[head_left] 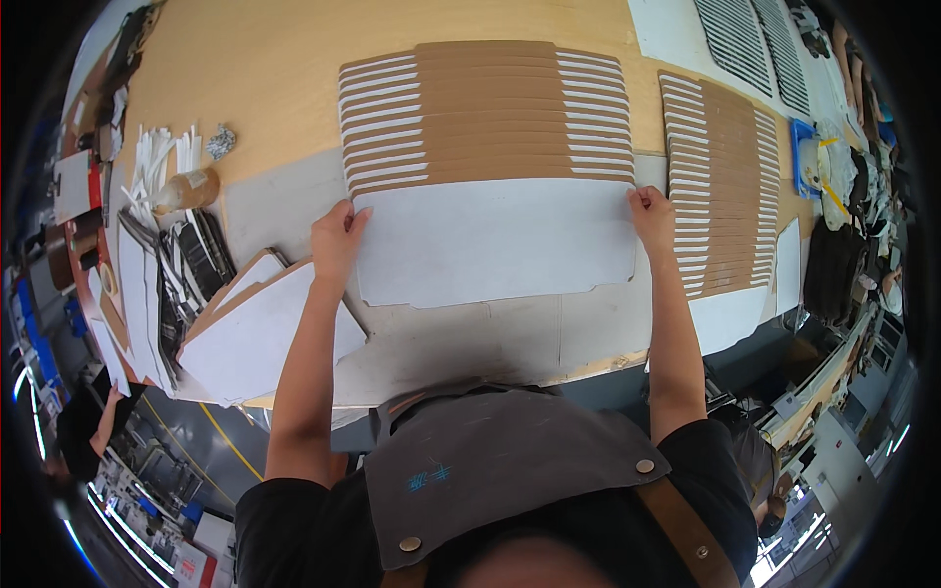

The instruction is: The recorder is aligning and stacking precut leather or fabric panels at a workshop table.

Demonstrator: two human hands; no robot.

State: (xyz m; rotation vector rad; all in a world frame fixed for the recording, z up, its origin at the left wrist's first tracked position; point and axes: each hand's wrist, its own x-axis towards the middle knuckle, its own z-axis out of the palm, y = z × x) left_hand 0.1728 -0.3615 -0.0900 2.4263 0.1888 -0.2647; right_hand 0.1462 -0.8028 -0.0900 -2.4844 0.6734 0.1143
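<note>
A large white card sheet (497, 240) with notched lower corners lies flat in front of me. It is the nearest of a fanned row of overlapping cards (495, 118), whose showing edges are brown in the middle with white strips at both sides. My left hand (336, 238) is closed at the sheet's upper left edge, thumb against it. At the upper right edge, my right hand (654, 220) has its fingers curled in a pinch. The fingertips are partly hidden, but both hands appear to grip the sheet.
A second fanned row of cards (723, 186) lies to the right. White boards (265, 343) are piled at the left, beside dark strips (201, 255), a brownish bottle (188, 189) and white paper strips (152, 162). A blue tray (806, 157) sits far right. Another person's hand (114, 394) shows at lower left.
</note>
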